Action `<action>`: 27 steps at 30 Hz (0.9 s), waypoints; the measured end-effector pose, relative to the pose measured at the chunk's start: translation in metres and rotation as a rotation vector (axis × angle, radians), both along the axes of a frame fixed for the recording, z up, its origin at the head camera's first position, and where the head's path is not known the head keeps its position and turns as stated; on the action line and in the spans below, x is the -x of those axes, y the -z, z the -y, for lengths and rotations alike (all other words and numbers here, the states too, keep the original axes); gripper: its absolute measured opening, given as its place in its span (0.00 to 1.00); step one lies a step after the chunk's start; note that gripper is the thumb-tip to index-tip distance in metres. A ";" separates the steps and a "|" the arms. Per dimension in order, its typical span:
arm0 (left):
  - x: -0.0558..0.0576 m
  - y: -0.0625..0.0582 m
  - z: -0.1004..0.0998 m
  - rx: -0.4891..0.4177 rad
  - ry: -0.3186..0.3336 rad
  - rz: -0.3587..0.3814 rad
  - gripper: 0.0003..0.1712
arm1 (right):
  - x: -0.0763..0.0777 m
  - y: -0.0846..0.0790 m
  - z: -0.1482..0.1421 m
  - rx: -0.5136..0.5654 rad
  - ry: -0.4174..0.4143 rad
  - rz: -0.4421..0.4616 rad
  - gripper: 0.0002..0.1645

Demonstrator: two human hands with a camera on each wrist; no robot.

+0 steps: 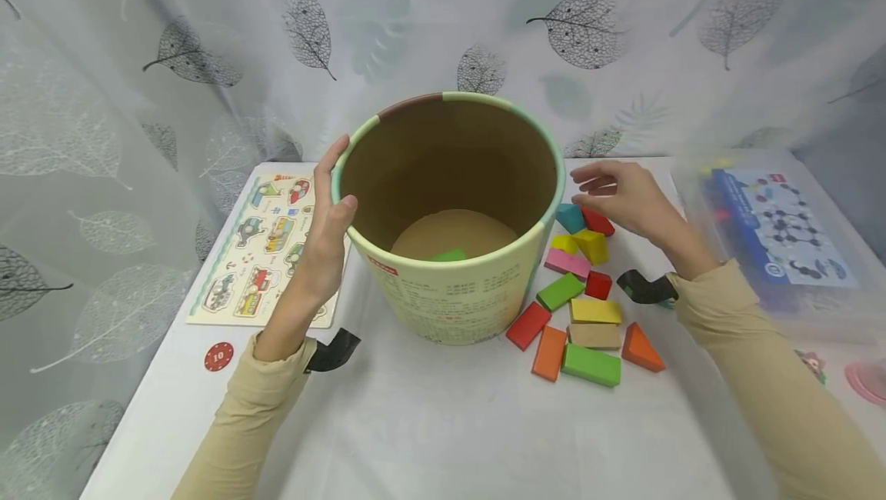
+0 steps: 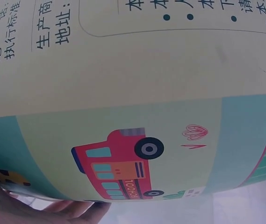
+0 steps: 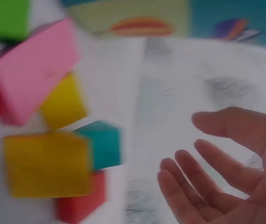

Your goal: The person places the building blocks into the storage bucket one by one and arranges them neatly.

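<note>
- Observed a white counter (image 1: 429,415), carrying everything listed below.
- Found a bucket (image 1: 450,296) at counter's middle, mouth up; presumably centred for access by both hands.
- Logged a clear box (image 1: 810,227) at far right and a board (image 1: 235,258) at left; judged set aside, leaving the middle to the bucket.
- Recorded left hand (image 1: 325,235) gripping the bucket's rim (image 1: 477,98), thumb over the near edge, fingers along the outside; likely to steady it.
- Recorded right hand (image 1: 619,196) beyond the bucket's right side, holding nothing, fingers gently bent, thumb apart from them; near the teal block (image 1: 571,218), with no contact seen in the right wrist view.
- Noted loose blocks (image 1: 591,246) clustered beside the bucket's right wall, several touching; apparently placed there for the right hand's short reach.
- Sighted a green block (image 1: 450,255) inside the bucket, partly hidden by the rim.
- Found a red chip (image 1: 218,356) just nearer than the board; reason unclear.
</note>
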State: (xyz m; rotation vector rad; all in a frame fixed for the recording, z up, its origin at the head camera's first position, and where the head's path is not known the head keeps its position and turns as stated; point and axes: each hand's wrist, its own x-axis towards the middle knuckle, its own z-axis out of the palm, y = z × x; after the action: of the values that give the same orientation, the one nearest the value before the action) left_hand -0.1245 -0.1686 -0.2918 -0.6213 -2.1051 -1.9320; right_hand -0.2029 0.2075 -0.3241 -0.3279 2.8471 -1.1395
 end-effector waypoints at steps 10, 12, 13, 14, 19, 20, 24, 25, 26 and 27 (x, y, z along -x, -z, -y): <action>0.002 0.001 0.001 0.017 -0.014 -0.006 0.44 | 0.022 0.044 -0.002 -0.086 -0.022 0.133 0.27; 0.002 0.001 0.000 0.021 -0.015 -0.005 0.44 | 0.024 0.047 0.002 -0.122 -0.014 0.111 0.27; 0.002 0.000 0.000 0.023 -0.017 -0.005 0.44 | 0.024 0.047 0.004 -0.141 -0.014 0.098 0.27; 0.002 0.000 0.000 0.026 -0.016 -0.004 0.44 | 0.025 0.048 0.005 -0.157 -0.013 0.085 0.26; 0.001 0.000 0.000 0.028 -0.014 -0.003 0.43 | 0.025 0.046 0.011 -0.189 -0.037 0.033 0.22; 0.001 0.000 0.001 0.027 -0.013 -0.002 0.43 | 0.024 0.044 0.011 -0.184 -0.031 0.032 0.22; 0.001 0.000 0.002 0.031 -0.016 -0.004 0.42 | 0.021 0.024 0.005 -0.145 0.028 0.039 0.25; 0.001 0.000 0.001 0.031 -0.018 -0.005 0.43 | 0.019 0.016 0.003 -0.124 0.053 0.034 0.25; 0.001 0.001 0.001 0.031 -0.019 -0.004 0.43 | 0.017 0.008 0.000 -0.105 0.076 0.017 0.26; 0.001 0.001 0.001 0.030 -0.019 -0.004 0.43 | 0.014 -0.003 -0.001 -0.089 0.101 -0.001 0.26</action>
State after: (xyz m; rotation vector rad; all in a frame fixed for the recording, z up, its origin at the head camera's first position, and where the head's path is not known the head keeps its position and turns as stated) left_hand -0.1257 -0.1697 -0.2926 -0.6078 -2.1336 -1.8914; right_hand -0.2165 0.2086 -0.3210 -0.1816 2.9344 -1.0236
